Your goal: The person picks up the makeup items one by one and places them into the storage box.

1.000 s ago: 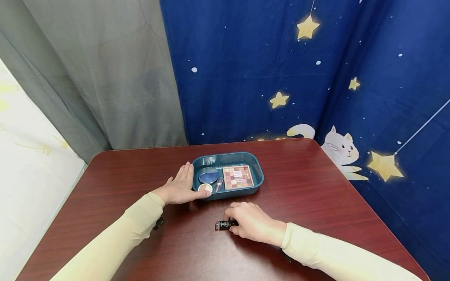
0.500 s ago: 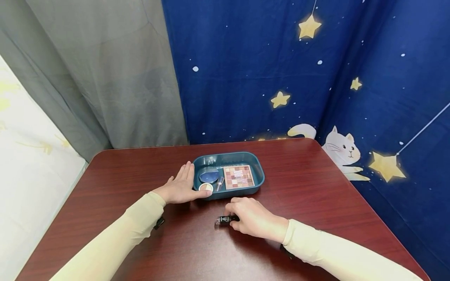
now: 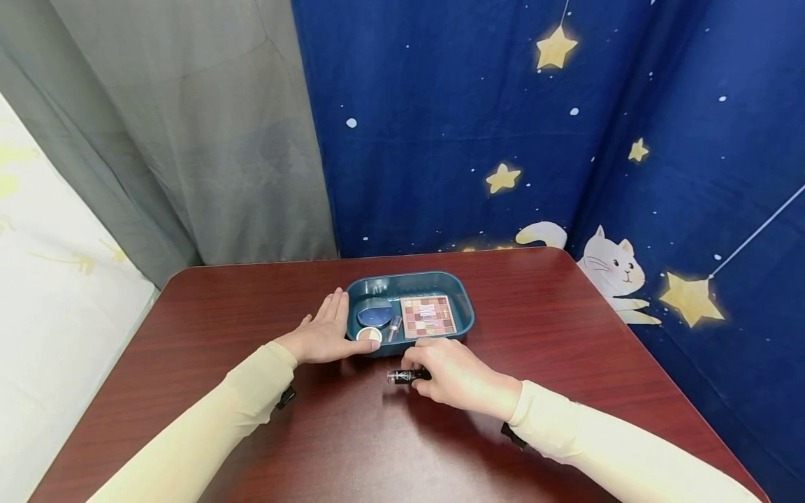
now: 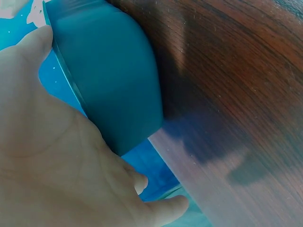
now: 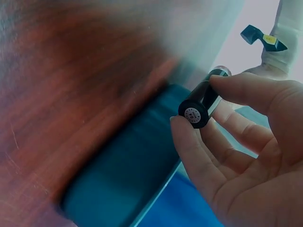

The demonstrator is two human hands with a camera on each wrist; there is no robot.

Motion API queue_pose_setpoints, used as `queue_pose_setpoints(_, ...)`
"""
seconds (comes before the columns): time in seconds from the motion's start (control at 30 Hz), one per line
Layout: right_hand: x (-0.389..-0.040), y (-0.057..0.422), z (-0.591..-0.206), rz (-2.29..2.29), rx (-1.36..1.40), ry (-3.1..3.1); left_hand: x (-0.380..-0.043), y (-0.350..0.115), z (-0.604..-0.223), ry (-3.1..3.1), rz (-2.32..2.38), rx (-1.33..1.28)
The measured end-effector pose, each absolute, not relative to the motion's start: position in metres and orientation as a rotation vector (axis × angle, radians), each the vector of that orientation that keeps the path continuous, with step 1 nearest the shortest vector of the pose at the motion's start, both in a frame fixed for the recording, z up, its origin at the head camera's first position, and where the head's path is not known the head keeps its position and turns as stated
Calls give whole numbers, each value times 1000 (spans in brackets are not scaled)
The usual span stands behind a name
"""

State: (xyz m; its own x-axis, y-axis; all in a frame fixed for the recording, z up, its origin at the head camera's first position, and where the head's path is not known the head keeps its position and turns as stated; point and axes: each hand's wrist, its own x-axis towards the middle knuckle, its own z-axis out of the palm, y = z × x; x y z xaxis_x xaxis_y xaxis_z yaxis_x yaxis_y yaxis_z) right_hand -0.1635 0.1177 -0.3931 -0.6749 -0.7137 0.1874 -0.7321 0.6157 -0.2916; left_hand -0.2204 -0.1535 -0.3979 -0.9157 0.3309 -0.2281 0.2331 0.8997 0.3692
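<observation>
My right hand (image 3: 462, 377) pinches a small black lipstick tube (image 3: 402, 376) with a clear end, held sideways just in front of the tray. In the right wrist view, thumb and fingers grip the lipstick tube (image 5: 199, 104), and a round numbered sticker shows on its base. The straight fingers of my left hand (image 3: 321, 337) lie along the left side of the blue-green tray (image 3: 464, 335), with the thumb at its front rim. Inside sit a blue compact (image 3: 375, 316), a small round pan with a pale rim (image 3: 368, 335), a slim tube (image 3: 394, 328) and an eyeshadow palette (image 3: 428, 316).
The tray stands toward the back of a reddish-brown wooden table (image 3: 314, 447). Behind the table hang a grey curtain (image 3: 239, 140) and a blue curtain (image 3: 428, 154) with stars and a cat. A white sheet (image 3: 56, 335) lies beyond the left edge.
My right hand has moved the lipstick tube up off the table and forward to the tray's front wall. The left hand stays at the tray.
</observation>
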Motion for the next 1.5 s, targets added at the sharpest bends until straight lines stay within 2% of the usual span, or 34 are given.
queue_pose_setpoints(0.53,-185,124,-369,589,1186,-2744,-216,-151,-400,2786,475,415)
queue_pose_setpoints(1.13,-232,133,-359,665,1193,-2887,-212,-151,-399,2786,457,427)
queue_pose_setpoints(1.5,-264,136,-364,608,1311,-3050,-210,-149,-399,2775,480,410)
